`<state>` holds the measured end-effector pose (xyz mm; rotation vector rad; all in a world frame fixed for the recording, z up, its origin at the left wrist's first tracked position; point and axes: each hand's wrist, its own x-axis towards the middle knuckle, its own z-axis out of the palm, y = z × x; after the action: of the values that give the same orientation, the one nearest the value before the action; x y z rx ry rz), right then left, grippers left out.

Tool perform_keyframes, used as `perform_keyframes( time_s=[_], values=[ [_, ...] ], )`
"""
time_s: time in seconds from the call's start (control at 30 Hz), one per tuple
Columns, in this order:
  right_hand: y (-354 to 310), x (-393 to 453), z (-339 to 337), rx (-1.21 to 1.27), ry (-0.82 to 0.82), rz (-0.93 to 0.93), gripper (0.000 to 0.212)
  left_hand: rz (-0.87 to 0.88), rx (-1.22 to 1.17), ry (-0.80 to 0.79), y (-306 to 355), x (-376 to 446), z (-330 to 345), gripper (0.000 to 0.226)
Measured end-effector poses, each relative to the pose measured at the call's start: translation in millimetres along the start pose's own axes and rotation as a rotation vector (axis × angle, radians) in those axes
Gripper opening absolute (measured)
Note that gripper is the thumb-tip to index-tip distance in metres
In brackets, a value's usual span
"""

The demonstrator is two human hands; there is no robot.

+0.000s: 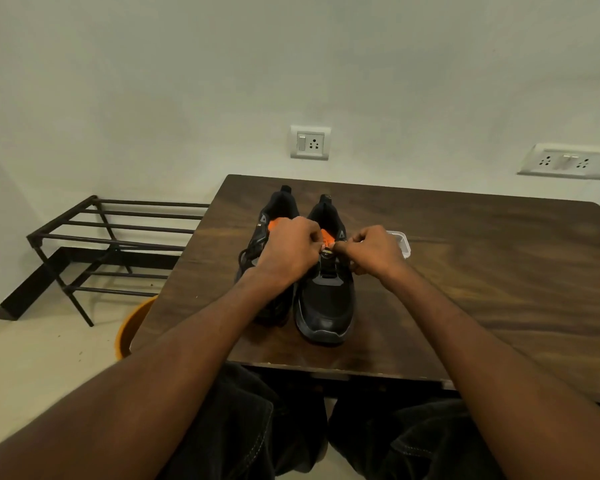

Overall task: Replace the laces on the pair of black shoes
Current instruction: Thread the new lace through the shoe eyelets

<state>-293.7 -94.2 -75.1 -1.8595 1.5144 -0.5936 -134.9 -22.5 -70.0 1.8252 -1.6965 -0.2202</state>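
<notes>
Left hand point(288, 249) and right hand point(371, 249) both pinch lace at right shoe point(326, 299) tongue. Risk: lace slips from pinch, skips eyelet; hard pull drags shoe across surface point(465, 271).

You get a dim, warm-toned picture with soft, even room light. The wall point(291, 64) reads grey-green and darkens toward the corners. A faint sheen lies across the far right of the bench point(499, 271); its wood grain stays visible. The black shoes point(326, 306) lose detail in their dark uppers, with short soft shadows under the soles. Your wide lens bends the bench edge and stretches your forearms at the bottom. Fine detail around your fingers looks slightly smeared.
</notes>
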Motion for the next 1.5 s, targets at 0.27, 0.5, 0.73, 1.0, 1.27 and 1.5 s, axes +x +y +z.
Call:
perform_keyframes(
  time_s=[0.27,0.5,0.73,1.0,1.27,1.5],
  values=[
    [4,-4,-9,0.256,-0.094,0.088,0.024,0.081,0.043,-0.098,7,-1,9,0.016],
    [4,-3,-10,0.327,-0.115,0.11,0.027,0.048,-0.004,-0.107,2,1,14,0.022],
    [7,0,-9,0.323,-0.129,0.101,0.027,0.02,0.033,-0.124,-1,7,18,0.006],
    [7,1,-7,0.32,-0.131,0.127,0.033,-0.089,-0.038,-0.09,-1,8,27,0.016],
    [5,1,-9,0.374,-0.162,0.184,0.031,-0.116,0.126,-0.066,5,9,36,0.006],
    [4,-2,-12,0.387,-0.186,0.194,0.032,-0.174,-0.062,-0.131,1,13,31,0.014]
  ],
)
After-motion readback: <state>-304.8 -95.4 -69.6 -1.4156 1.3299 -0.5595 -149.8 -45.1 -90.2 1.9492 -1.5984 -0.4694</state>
